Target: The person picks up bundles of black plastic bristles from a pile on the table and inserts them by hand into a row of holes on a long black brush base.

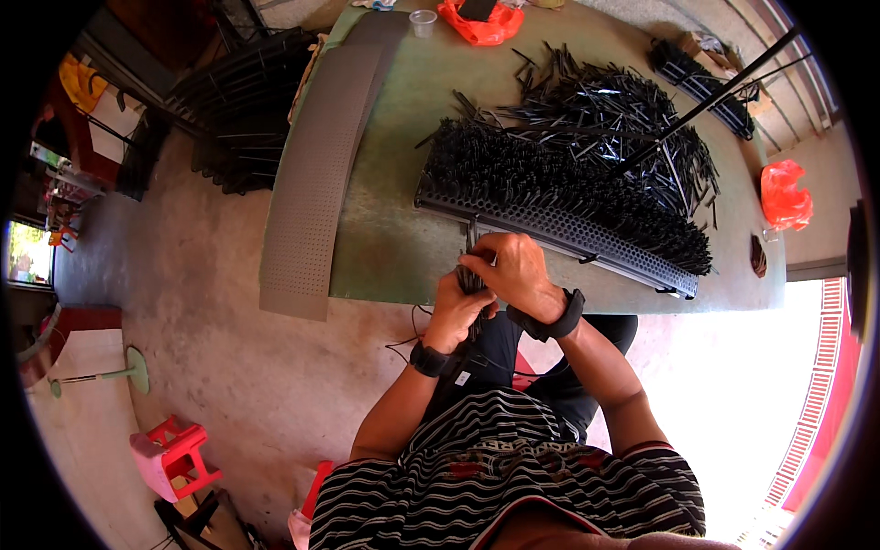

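Note:
My left hand (451, 310) is closed round a bundle of thin black strips (472, 280) at the table's near edge. Over the top of that bundle, my right hand (513, 270) has its fingers pinched together at the strips' upper ends. Just beyond my hands lies a long black perforated rack (568, 236), set at a slant and densely filled with upright black strips (550, 183). A large loose heap of the same strips (632, 119) spreads behind it. Whether my right fingers grip one strip or several is hidden.
A long grey perforated sheet (312, 174) lies along the green table's (385, 229) left side. Red plastic bags (483, 23) (786, 195) and a clear cup (423, 23) sit near its edges. A thin black pole (724, 92) crosses the heap. A red stool (174, 458) stands lower left.

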Action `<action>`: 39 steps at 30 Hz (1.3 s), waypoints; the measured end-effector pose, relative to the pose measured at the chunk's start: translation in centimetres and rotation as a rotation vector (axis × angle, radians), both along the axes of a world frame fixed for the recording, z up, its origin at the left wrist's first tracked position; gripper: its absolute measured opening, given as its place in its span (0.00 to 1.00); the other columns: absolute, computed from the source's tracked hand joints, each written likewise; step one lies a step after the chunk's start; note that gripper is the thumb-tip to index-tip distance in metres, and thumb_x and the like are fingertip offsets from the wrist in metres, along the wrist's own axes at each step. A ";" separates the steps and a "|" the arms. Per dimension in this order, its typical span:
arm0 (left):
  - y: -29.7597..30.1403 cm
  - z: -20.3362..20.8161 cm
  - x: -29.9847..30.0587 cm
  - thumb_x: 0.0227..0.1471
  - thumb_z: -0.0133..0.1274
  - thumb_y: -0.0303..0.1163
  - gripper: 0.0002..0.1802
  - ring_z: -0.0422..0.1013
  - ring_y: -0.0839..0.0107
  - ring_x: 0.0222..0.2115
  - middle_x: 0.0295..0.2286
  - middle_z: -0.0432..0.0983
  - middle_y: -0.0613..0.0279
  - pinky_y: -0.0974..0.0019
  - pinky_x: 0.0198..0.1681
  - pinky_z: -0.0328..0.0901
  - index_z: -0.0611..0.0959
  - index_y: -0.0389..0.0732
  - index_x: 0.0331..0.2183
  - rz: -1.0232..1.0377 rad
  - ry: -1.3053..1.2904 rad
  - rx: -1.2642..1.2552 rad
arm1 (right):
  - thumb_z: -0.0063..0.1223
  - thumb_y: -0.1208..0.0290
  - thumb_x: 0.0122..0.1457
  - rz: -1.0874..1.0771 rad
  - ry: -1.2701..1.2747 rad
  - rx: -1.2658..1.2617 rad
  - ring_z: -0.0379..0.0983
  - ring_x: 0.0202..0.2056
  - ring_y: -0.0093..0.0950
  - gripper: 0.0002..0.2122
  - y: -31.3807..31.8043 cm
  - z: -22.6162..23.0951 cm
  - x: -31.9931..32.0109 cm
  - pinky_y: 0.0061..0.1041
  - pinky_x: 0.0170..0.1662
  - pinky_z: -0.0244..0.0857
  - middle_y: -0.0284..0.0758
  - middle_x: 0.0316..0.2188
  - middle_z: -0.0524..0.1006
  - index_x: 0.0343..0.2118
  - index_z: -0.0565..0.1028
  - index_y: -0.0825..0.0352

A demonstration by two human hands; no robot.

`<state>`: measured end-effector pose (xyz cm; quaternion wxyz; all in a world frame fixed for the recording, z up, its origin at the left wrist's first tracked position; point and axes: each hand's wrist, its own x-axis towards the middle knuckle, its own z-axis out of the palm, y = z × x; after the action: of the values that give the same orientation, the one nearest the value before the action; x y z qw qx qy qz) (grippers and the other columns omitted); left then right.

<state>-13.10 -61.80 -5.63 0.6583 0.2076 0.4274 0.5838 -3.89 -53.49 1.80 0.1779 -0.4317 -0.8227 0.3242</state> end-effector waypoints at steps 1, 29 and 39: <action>0.0 -0.1 0.1 0.40 0.56 0.19 0.06 0.70 0.70 0.16 0.18 0.72 0.59 0.70 0.19 0.63 0.75 0.32 0.26 0.000 -0.015 -0.004 | 0.58 0.66 0.45 0.003 -0.026 0.015 0.72 0.18 0.33 0.11 0.2 -0.3 0.0 0.27 0.23 0.65 0.40 0.19 0.76 0.24 0.76 0.71; -0.4 1.6 -2.0 0.40 0.57 0.21 0.19 0.71 0.70 0.18 0.24 0.74 0.58 0.70 0.21 0.66 0.74 0.30 0.39 -0.016 -0.064 -0.158 | 0.52 0.78 0.50 -0.150 0.314 0.519 0.73 0.23 0.34 0.03 5.2 -2.9 -1.3 0.27 0.22 0.66 0.37 0.24 0.74 0.28 0.71 0.68; -0.3 2.2 -2.4 0.41 0.56 0.20 0.17 0.71 0.71 0.18 0.24 0.73 0.58 0.70 0.21 0.66 0.74 0.31 0.38 -0.009 -0.027 -0.141 | 0.54 0.75 0.47 -0.001 0.278 0.152 0.72 0.21 0.35 0.05 4.2 0.5 -0.8 0.28 0.23 0.64 0.38 0.21 0.74 0.27 0.75 0.69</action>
<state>-15.50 -62.12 -3.45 0.6796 0.1546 0.4576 0.5521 -4.65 -49.28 2.28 0.3225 -0.3681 -0.8122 0.3175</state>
